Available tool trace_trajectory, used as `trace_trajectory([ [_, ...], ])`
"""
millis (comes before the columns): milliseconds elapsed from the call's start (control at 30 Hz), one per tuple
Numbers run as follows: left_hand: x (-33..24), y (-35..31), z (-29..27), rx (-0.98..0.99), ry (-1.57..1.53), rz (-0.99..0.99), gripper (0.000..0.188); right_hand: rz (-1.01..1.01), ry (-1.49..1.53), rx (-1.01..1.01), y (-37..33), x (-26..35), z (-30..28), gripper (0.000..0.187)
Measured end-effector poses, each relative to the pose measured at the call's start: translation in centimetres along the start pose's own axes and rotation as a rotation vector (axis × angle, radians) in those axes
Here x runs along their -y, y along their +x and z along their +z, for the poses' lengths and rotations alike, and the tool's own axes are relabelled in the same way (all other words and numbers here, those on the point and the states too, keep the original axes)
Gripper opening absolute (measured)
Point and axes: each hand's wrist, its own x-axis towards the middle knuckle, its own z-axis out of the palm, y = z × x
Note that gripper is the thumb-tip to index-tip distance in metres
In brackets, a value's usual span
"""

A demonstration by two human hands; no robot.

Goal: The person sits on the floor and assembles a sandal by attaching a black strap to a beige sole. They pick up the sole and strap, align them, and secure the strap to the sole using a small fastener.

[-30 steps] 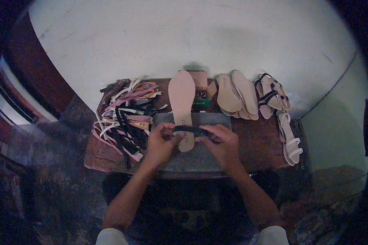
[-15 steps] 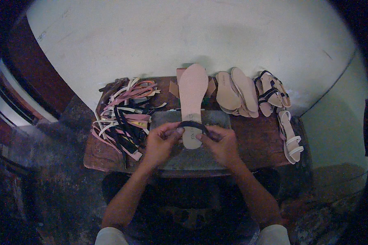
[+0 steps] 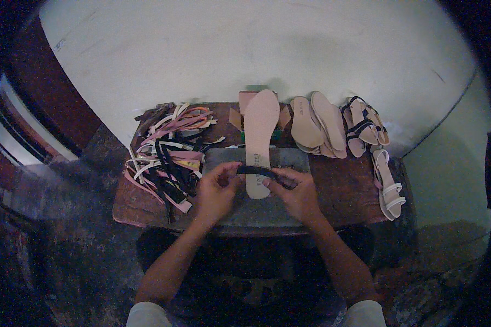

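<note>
A pale pink sandal sole [image 3: 262, 120] stands out lengthwise in front of me, toe end away and printed heel end close. Across its heel part lies a short black strap [image 3: 255, 170], nearly straight. My left hand [image 3: 218, 184] is closed at the strap's left end, its thumb off the sole. With the thumb on the sole's right edge, my right hand [image 3: 293, 188] grips the sole and the strap's right end together. The fingers beneath the sole are hidden.
Loose straps in pink, white and black [image 3: 166, 158] heap up on the wooden table [image 3: 343, 191] at left. Beige soles [image 3: 328, 122] are stacked at back right, beside black-strapped sandals [image 3: 363, 125] and a white-strapped sandal [image 3: 388, 188]. Under my hands lies a grey slab [image 3: 223, 210]; behind the sole, a small box [image 3: 235, 119].
The strap's arch over the heel has flattened out. My left thumb has come away from the sole's left edge. The right hand keeps its grip.
</note>
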Motion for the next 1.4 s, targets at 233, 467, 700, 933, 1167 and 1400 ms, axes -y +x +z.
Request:
trace_trajectory([
  [233, -0.6, -0.1, 0.0, 0.083, -0.304, -0.236, 0.032, 0.089, 0.144, 0.009, 0.3, -0.8, 0.1, 0.031],
  [467, -0.3, 0.1, -0.5, 0.141, -0.507, -0.330, 0.033, 0.165, 0.043, 0.007, 0.7, -0.3, -0.9, 0.028],
  [700, -1.0, -0.2, 0.0, 0.202, -0.272, -0.304, 0.037, 0.093, 0.059, -0.040, 1.2, -0.3, -2.1, 0.027],
  [933, 0.4, 0.2, -0.2, 0.152, -0.570, -0.325, 0.037, 0.104, 0.140, 0.052, 1.1, -0.5, -1.7, 0.030],
  [1167, 0.1, 0.2, -0.1, 0.168, -0.696, -0.418, 0.039, 0.140, 0.116, 0.085, 1.2, -2.0, -1.0, 0.026],
  [1400, -0.5, 0.2, -0.1, 0.240, -0.703, -0.440, 0.043, 0.131, 0.140, 0.065, 1.0, -1.5, -0.6, 0.026],
])
